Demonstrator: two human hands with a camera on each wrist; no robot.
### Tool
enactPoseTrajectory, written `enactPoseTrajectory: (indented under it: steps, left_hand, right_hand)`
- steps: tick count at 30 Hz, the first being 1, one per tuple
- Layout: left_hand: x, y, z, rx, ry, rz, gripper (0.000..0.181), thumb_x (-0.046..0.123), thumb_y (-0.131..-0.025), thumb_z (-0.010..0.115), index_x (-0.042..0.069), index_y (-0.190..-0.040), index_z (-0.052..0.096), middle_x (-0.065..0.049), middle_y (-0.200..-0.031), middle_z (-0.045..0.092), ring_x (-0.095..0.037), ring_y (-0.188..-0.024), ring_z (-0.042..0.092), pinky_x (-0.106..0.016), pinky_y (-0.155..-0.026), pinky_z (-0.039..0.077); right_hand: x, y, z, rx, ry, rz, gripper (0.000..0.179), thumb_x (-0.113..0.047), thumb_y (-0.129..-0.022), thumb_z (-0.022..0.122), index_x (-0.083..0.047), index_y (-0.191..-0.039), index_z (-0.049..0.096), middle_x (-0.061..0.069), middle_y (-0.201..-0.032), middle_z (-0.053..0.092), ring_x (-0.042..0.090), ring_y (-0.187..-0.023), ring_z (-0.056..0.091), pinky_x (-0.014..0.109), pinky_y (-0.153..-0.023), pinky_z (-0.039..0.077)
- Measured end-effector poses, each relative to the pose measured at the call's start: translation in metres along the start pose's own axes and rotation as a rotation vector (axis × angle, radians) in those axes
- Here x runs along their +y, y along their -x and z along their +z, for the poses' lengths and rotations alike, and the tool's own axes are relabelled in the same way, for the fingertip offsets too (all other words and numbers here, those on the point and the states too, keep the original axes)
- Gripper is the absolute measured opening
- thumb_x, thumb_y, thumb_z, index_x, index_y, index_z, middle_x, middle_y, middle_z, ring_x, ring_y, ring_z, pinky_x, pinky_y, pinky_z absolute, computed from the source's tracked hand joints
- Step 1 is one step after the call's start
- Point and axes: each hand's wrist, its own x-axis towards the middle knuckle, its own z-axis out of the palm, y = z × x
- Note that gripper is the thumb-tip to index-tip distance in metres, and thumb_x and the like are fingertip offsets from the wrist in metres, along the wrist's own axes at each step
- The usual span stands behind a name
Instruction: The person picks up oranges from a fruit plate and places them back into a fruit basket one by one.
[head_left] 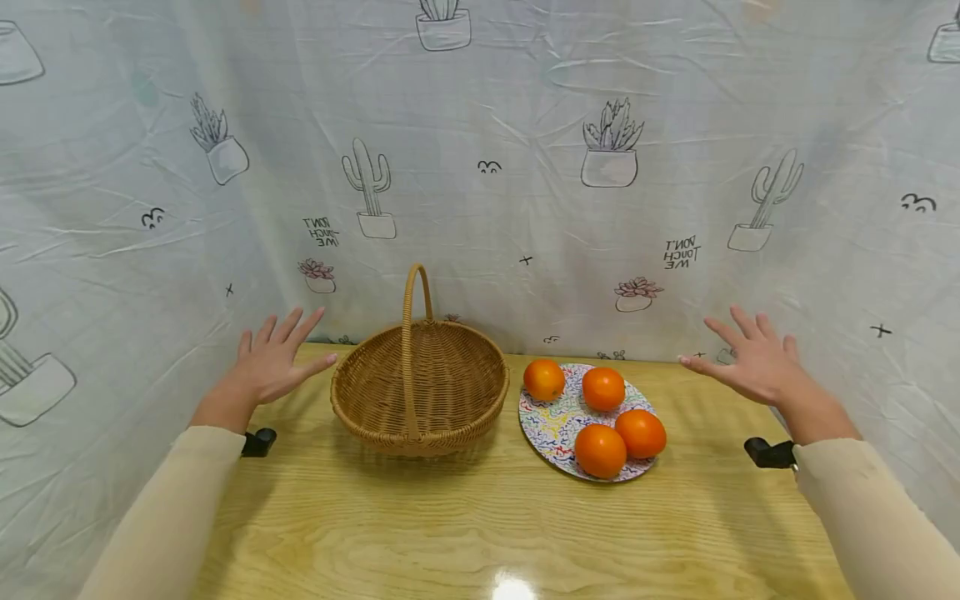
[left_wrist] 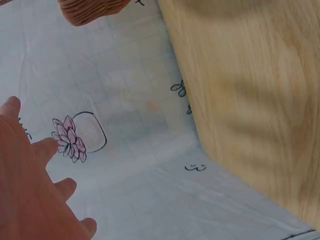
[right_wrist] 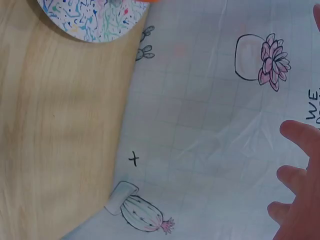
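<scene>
A wicker basket is standing on the wooden table, its handle arching upward; a speckled plate is lying to the right of the basket, carrying four orange fruits; one fruit is resting at the plate's edge nearest the basket, while the other three are sitting farther from the basket, two of them lying side by side; the left hand is hovering near the basket's left side, its fingers spreading wide and gripping nothing; the right hand is hovering well to the right of the basket, beyond the plate, its fingers also spreading wide and holding nothing; a sheet printed with potted plants is hanging behind the basket; pale sleeves are covering both forearms.
</scene>
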Motion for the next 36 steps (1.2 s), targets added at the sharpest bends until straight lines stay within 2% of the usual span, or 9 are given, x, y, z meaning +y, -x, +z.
enactPoseTrajectory:
  steps: [11, 16, 24, 28, 33, 36]
  left_hand:
    - [0.004, 0.012, 0.019, 0.015, 0.014, 0.001, 0.091, 0.072, -0.099, 0.043, 0.033, -0.166, -0.003, -0.019, -0.173, -0.001, -0.058, -0.152, -0.001, -0.082, -0.113, -0.003]
    - [0.007, 0.017, 0.025, 0.025, 0.070, 0.001, 0.089, 0.069, -0.100, 0.044, 0.034, -0.166, -0.005, -0.019, -0.173, -0.001, -0.058, -0.153, -0.002, -0.081, -0.113, -0.005]
    - [0.015, 0.022, 0.043, 0.091, 0.153, 0.077, 0.082, 0.055, -0.106, 0.043, 0.026, -0.167, -0.002, -0.024, -0.171, 0.005, -0.060, -0.151, 0.005, -0.080, -0.116, 0.005]
    - [0.017, 0.024, 0.053, 0.122, 0.224, 0.112, 0.079, 0.050, -0.107, 0.046, 0.027, -0.167, 0.000, -0.025, -0.171, 0.004, -0.057, -0.152, 0.008, -0.078, -0.116, 0.008]
    - [0.022, 0.024, 0.062, 0.137, 0.390, 0.167, 0.075, 0.039, -0.108, 0.048, 0.019, -0.167, 0.007, -0.027, -0.170, 0.008, -0.056, -0.153, 0.011, -0.078, -0.115, 0.013]
    - [0.024, 0.024, 0.067, 0.132, 0.471, 0.168, 0.073, 0.038, -0.109, 0.047, 0.019, -0.167, 0.008, -0.025, -0.170, 0.009, -0.054, -0.153, 0.011, -0.078, -0.116, 0.014]
  right_hand:
    - [-0.009, 0.003, 0.019, 0.030, -0.068, -0.058, 0.097, -0.070, -0.092, 0.059, -0.011, -0.163, 0.028, 0.030, -0.169, 0.002, 0.063, -0.150, -0.005, 0.084, -0.111, -0.003]
    - [-0.015, 0.005, 0.027, 0.054, -0.105, -0.085, 0.094, -0.066, -0.092, 0.061, -0.010, -0.161, 0.032, 0.029, -0.169, 0.005, 0.062, -0.151, -0.002, 0.084, -0.111, 0.005]
    - [-0.026, 0.013, 0.045, 0.108, -0.205, -0.132, 0.081, -0.056, -0.096, 0.062, -0.006, -0.156, 0.042, 0.029, -0.168, 0.014, 0.060, -0.150, 0.011, 0.083, -0.110, 0.015]
    - [-0.033, 0.018, 0.056, 0.137, -0.268, -0.171, 0.075, -0.049, -0.098, 0.063, -0.005, -0.155, 0.044, 0.029, -0.167, 0.019, 0.060, -0.148, 0.020, 0.082, -0.107, 0.021]
    - [-0.041, 0.025, 0.071, 0.190, -0.342, -0.214, 0.069, -0.042, -0.097, 0.067, -0.006, -0.152, 0.048, 0.028, -0.165, 0.027, 0.060, -0.144, 0.028, 0.082, -0.105, 0.026]
    - [-0.044, 0.029, 0.083, 0.227, -0.389, -0.221, 0.064, -0.038, -0.096, 0.069, -0.006, -0.149, 0.053, 0.026, -0.162, 0.034, 0.058, -0.143, 0.031, 0.082, -0.105, 0.026]
